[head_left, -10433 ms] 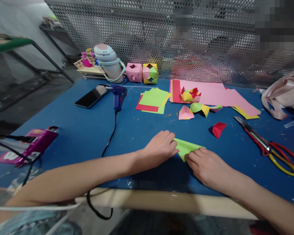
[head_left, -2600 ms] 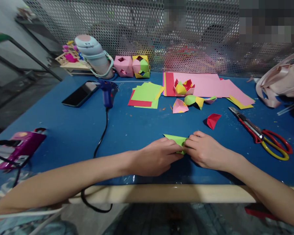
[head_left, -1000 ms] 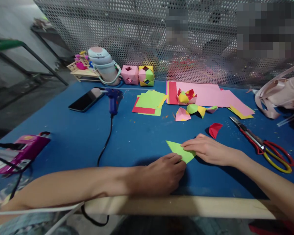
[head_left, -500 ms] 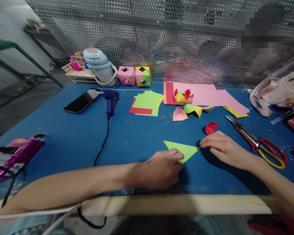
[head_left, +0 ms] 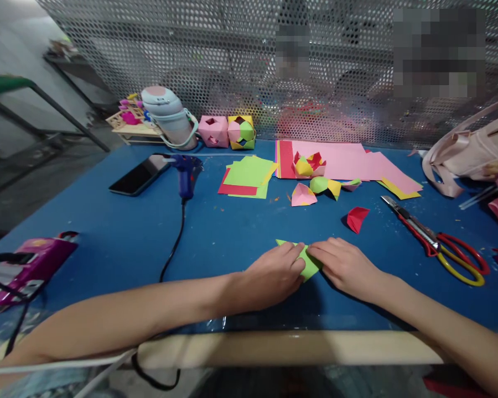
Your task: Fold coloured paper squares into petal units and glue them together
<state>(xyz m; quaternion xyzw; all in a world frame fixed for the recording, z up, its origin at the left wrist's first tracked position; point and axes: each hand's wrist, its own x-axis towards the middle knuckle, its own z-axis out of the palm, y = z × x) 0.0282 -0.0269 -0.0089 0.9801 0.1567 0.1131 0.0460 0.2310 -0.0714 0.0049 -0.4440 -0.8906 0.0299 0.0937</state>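
A lime-green sheet of origami paper [head_left: 311, 267], folded to a triangle, lies near the table's front edge. My left hand [head_left: 274, 276] has its fingers closed on the paper's left and middle part, covering much of it. From the right, my right hand [head_left: 346, 268] pinches the paper's upper right part, its fingertips almost touching those of my left hand. Beyond my right hand lies a small folded red paper piece [head_left: 357, 219]. Farther back are a folded pink piece [head_left: 303, 194] and a joined green and yellow strip of folded pieces [head_left: 326, 186].
A stack of coloured squares [head_left: 249, 172], a blue glue gun [head_left: 186, 174] with its cord, and a phone [head_left: 140, 175] lie left of centre. Scissors [head_left: 460, 271] and a box cutter [head_left: 410, 221] lie right. Paper balls [head_left: 214, 131] and a bottle [head_left: 170, 121] stand by the mesh screen [head_left: 240, 72].
My right hand has moved left from the triangle's right corner to beside my left hand, and that corner is folded inward. The left hand stays on the paper.
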